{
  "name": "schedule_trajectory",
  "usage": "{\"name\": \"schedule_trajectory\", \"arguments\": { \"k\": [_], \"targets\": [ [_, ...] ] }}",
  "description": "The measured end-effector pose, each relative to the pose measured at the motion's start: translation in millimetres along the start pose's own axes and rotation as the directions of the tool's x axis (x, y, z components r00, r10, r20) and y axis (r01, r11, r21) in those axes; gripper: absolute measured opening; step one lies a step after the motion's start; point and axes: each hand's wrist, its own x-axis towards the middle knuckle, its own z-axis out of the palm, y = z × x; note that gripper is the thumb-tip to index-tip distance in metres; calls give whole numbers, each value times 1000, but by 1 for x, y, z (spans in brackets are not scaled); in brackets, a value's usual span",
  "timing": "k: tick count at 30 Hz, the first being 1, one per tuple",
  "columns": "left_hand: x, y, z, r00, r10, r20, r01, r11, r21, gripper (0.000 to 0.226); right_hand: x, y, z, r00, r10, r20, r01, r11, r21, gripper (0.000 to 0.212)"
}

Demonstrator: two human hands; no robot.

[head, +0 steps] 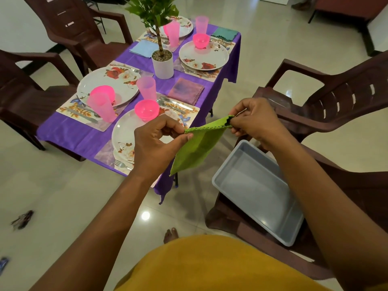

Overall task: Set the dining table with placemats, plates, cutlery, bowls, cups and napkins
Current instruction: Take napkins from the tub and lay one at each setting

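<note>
Both hands are pinching the green napkin (197,148) in the air, just off the near end of the table (69,131). The left hand (156,143) is gripping one top corner between thumb and fingers, and the right hand (254,120) is nipping the other. The taut top edge is running from about 8 o'clock up to 2 o'clock, with the rest of the cloth hanging toward 7 o'clock.

The nearest plate (123,135) is lying at roughly 10 o'clock from the napkin — partly behind the left hand, so that hand is the nearer one to the setting. By my reading, this is the one place lacking a napkin, and the free tablecloth seems to lie left of that plate.

No brand, label or writing is readable anywhere — the grey tray (222,177) on the chair (231,227) at 4 o'clock is unmarked.
</note>
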Motion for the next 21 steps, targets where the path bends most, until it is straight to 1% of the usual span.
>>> {"name": "schedule_trajectory", "arguments": {
  "k": [3,6,7,11,13,17,21],
  "targets": [
    [2,0,0,998,-70,-2,70,997,-45,24,0,-4,0,999,-21,24,23,997,-77,11],
    [5,-3,-1,985,-161,64,168,976,-136,34,2,-7,1,998,-51,28,54,990,-128,13],
    [5,-5,-2,979,-178,95,190,973,-134,34,2,-8,1,998,-61,24,64,988,-139,14],
    [1,-14,-3,960,-210,184,222,974,-48,22,5,-11,0,996,-92,15,93,984,-151,14],
    [-1,-14,-3,960,-199,198,211,977,-40,20,6,-12,1,996,-88,17,90,984,-155,13],
    [-1,-10,-2,973,-142,182,150,988,-28,24,6,-12,3,996,-87,16,89,981,-172,16],
    [0,-12,-3,972,-12,233,4,999,36,25,5,-13,4,996,-83,21,86,980,-177,17]
  ]
}}
